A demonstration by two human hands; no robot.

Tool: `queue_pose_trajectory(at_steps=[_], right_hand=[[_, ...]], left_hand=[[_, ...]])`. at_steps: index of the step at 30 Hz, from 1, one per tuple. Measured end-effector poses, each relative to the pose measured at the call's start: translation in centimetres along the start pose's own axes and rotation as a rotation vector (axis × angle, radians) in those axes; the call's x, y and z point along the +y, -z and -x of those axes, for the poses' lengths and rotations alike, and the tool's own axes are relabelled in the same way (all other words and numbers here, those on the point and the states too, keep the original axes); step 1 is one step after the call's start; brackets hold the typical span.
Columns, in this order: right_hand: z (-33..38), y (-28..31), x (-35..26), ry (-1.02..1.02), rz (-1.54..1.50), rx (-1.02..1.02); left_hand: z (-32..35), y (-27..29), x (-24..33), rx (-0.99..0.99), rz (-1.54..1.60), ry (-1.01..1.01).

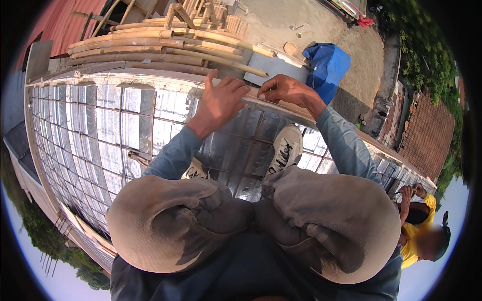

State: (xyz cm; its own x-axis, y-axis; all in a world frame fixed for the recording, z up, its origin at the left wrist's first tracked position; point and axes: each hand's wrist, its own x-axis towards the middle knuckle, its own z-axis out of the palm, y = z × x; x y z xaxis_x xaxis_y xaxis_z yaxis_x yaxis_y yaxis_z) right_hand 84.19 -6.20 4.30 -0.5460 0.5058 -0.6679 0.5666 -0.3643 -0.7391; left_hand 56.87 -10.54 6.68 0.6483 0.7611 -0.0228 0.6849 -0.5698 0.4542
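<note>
I crouch over a grid of rebar (120,128) laid on shiny corrugated metal sheets. My left hand (221,103) is at the wooden edge board (286,109), its fingers partly stretched and apart, one raised. Nothing shows in it. Just right of it, my right hand (290,93) is closed in a pinch at the same board. Whatever lies between its fingertips is too small to make out. A pair of rusty-looking pincers (136,158) rests on the mesh left of my left forearm. My shoe (287,148) stands on the sheets below the hands.
Beyond the edge board the ground (281,22) lies lower. Bamboo poles (150,47) are stacked at the far left, and a blue tarp (329,70) lies past my right hand. A co-worker in a yellow shirt (412,241) is at the right. A tiled roof (429,133) stands beyond.
</note>
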Motion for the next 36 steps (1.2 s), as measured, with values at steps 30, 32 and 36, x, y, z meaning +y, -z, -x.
queue_pose_trajectory(at_steps=[30,32,36], right_hand=[[-6.4,-3.4,-5.4,0.206,-0.063,0.135],[-6.2,-3.7,-5.9,0.143,0.056,0.155],[-7.1,-4.5,-5.5,0.181,0.033,0.192]], left_hand=[[4.1,-3.8,1.3,0.293,1.000,0.914],[4.0,-5.3,0.4,0.318,1.092,0.898],[4.3,-5.1,0.1,0.341,1.324,0.994]])
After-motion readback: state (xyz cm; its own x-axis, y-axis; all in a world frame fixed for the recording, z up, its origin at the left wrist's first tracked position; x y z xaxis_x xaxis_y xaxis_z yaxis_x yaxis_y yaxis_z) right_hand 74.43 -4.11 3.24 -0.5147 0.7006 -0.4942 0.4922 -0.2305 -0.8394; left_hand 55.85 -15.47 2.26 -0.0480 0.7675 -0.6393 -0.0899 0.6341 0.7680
